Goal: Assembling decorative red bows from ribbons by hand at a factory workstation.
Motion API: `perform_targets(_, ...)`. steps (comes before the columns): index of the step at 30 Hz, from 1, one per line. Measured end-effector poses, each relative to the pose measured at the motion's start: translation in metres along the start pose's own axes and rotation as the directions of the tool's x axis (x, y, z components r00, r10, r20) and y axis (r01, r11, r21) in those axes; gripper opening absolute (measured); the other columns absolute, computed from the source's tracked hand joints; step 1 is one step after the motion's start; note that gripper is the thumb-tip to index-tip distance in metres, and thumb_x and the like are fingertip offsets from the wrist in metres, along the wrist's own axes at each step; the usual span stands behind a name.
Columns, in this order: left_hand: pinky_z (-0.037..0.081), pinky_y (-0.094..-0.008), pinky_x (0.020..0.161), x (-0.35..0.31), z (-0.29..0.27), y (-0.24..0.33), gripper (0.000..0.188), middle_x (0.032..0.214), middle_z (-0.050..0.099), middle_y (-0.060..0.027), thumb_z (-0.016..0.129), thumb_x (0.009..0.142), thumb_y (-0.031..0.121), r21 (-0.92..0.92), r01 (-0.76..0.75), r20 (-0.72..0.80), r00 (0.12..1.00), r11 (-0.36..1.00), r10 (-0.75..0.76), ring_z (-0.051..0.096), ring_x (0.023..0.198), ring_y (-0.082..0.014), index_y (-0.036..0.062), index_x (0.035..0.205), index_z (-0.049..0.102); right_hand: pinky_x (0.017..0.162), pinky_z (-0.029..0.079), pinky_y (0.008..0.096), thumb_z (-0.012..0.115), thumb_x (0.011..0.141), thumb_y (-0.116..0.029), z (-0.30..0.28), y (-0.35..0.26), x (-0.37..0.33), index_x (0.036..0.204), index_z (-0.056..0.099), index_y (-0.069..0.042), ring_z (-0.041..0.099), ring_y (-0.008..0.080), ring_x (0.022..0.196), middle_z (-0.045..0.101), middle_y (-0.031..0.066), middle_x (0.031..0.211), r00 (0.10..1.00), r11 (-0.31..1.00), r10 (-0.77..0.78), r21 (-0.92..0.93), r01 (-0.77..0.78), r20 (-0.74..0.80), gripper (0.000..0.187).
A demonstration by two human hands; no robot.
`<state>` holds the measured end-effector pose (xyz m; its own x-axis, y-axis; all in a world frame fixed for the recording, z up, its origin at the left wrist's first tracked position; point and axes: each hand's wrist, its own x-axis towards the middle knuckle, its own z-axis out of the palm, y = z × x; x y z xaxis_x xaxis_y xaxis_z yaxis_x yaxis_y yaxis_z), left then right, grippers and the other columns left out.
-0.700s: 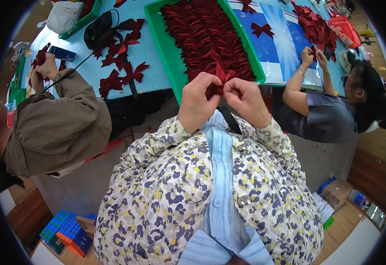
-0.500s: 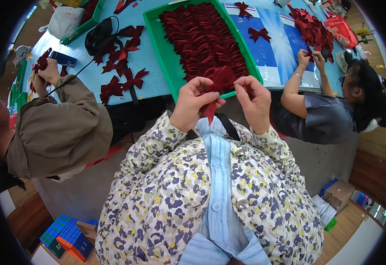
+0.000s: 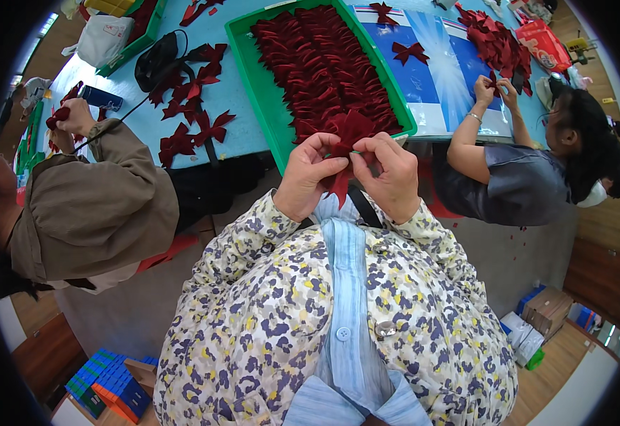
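Between my hands is a dark red fabric bow [image 3: 353, 128], raised in front of the near edge of a green tray [image 3: 254, 106]. My left hand [image 3: 308, 174] pinches the bow near its middle, with a ribbon tail hanging below the fingers. The fingertips of my right hand [image 3: 389, 174] are closed on the right side of the bow's middle; exactly what they pinch is partly hidden. Rows of similar red bows [image 3: 324, 67] fill the tray, packed tightly together.
Loose bows [image 3: 213, 126] and a black cord-fitted object [image 3: 157, 62] lie left of the tray. On the right is a blue and white sheet [image 3: 423, 92] with bows and a red heap [image 3: 495, 42]. Co-workers sit on both sides, one in brown [image 3: 100, 202], one in grey [image 3: 516, 177].
My right hand has moved left and in to the bow's middle, its fingers now against it. My left hand keeps its pinch. The view has shifted slightly.
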<state>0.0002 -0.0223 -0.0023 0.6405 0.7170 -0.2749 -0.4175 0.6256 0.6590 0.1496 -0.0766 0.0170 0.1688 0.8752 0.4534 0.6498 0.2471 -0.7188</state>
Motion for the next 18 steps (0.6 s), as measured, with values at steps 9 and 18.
perform_targets(9,0.047,-0.0208,0.059,-0.005,-0.001,0.001,0.007,0.072,0.058,0.0010,0.060,0.086,0.011,0.022,0.014,-0.030,0.999,1.000,-0.013,0.054,0.064,-0.0047,0.0059,0.082,0.057,0.046,0.043,0.0291,0.067,0.068,-0.003,0.001,-0.005,-0.006,0.077,0.058,-0.005,0.057,0.0188,0.053,0.056,0.0045,0.072,0.984,0.988,-0.132,-0.068,0.141,0.123,0.012)
perform_targets(18,0.043,-0.0232,0.053,-0.011,-0.002,-0.020,0.013,0.070,0.057,0.0019,0.057,0.090,0.018,-0.022,-0.100,-0.166,0.982,0.995,0.095,0.053,0.059,-0.0064,0.0100,0.080,0.055,0.050,0.039,0.0223,0.061,0.076,-0.006,0.002,0.009,-0.005,0.079,0.060,0.000,0.049,0.0048,0.056,0.056,-0.0001,0.064,0.850,0.820,0.256,0.362,-0.442,0.460,0.006)
